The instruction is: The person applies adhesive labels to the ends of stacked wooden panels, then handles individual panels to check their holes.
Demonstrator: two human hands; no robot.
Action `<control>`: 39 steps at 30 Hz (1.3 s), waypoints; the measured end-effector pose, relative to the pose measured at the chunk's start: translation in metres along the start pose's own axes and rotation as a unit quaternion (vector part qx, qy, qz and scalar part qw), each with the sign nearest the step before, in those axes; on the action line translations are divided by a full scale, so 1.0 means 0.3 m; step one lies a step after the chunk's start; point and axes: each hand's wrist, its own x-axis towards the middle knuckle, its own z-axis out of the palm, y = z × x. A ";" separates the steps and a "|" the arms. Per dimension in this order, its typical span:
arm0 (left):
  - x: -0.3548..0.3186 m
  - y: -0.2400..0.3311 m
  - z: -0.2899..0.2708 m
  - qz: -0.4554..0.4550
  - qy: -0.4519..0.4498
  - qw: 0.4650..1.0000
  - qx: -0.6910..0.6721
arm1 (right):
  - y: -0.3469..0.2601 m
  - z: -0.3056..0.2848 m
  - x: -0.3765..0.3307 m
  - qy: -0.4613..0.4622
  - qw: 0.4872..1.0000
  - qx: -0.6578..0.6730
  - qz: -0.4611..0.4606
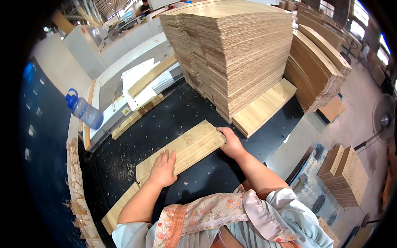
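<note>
Where the forearms come up from the lower edge, both hands rest on a small stack of boards (182, 151) lying aslant on the black table (198, 175) at mid-frame. The left hand (163, 168) lies flat, fingers spread wide, on the top face near the lower-left end. The right hand (231, 143) cups the upper-right end, fingers curled over the edge. The boards look stiff, flat and smooth-faced, fairly heavy as a bundle and apt to slide on one another, so a hold at the two short ends, pressing them together, seems soundest. A loose plank (118, 208) lies at lower left of the table. Further up, a single board (264, 108) lies at the foot of a tall pile (235, 49) filling the upper middle. A blue bottle (84, 109) stands at left.
</note>
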 end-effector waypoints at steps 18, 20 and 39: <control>0.148 -0.189 -0.137 -0.062 0.070 0.981 -0.172 | -0.037 -0.058 -0.017 0.009 0.997 0.073 0.011; 0.123 -0.223 -0.121 -0.051 0.083 0.967 -0.236 | -0.042 -0.070 -0.023 0.011 0.996 0.087 -0.008; 0.013 -0.135 -0.168 0.119 0.241 0.903 -0.335 | -0.346 -0.225 -0.013 0.053 0.926 0.241 -0.286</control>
